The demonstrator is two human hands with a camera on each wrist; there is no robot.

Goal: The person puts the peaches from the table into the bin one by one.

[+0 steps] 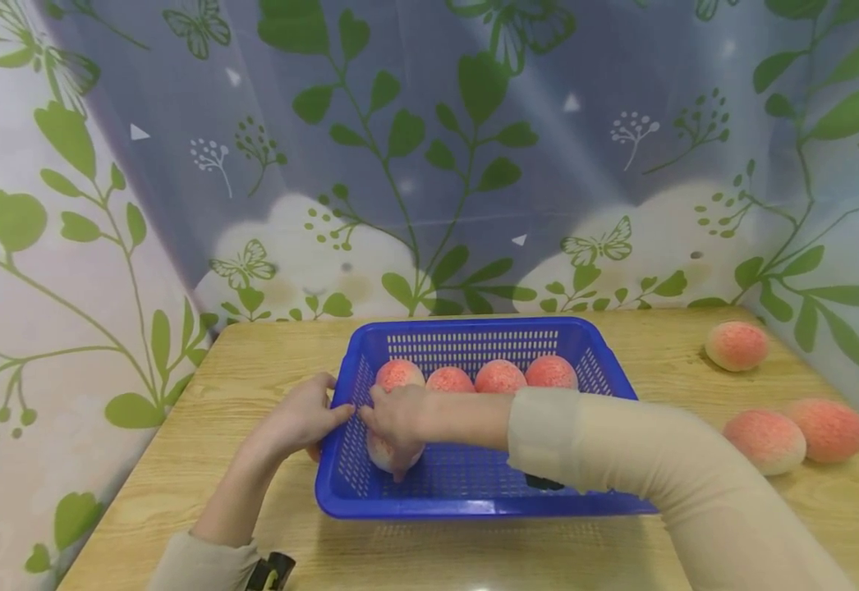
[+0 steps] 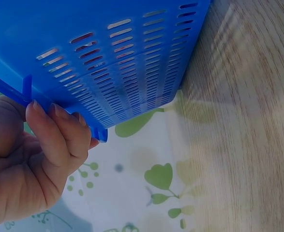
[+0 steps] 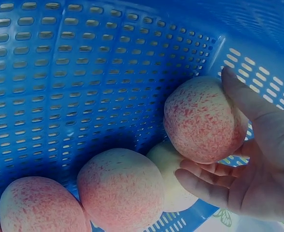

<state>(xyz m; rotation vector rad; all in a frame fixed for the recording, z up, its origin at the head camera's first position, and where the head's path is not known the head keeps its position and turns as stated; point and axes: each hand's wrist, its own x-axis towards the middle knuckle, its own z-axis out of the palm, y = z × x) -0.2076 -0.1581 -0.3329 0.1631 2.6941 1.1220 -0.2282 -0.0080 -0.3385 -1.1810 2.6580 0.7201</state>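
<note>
A blue plastic basket (image 1: 474, 508) with slotted walls stands on the wooden table. My left hand (image 1: 304, 417) grips its left rim, and the left wrist view shows the fingers (image 2: 52, 133) curled under the lip. Inside the basket my right hand (image 1: 400, 414) holds a pink-and-cream peach (image 3: 204, 121) near the left wall, thumb on one side and fingers on the other. Part of that peach is hidden by the hand in the head view. Along the far wall several more peaches (image 1: 500, 377) sit in a row.
On the table right of the basket, two peaches (image 1: 765, 442) (image 1: 827, 430) lie side by side. Another peach (image 1: 737, 345) rests farther back. A leaf-patterned curtain (image 1: 429, 164) hangs behind the wooden table (image 1: 252, 361).
</note>
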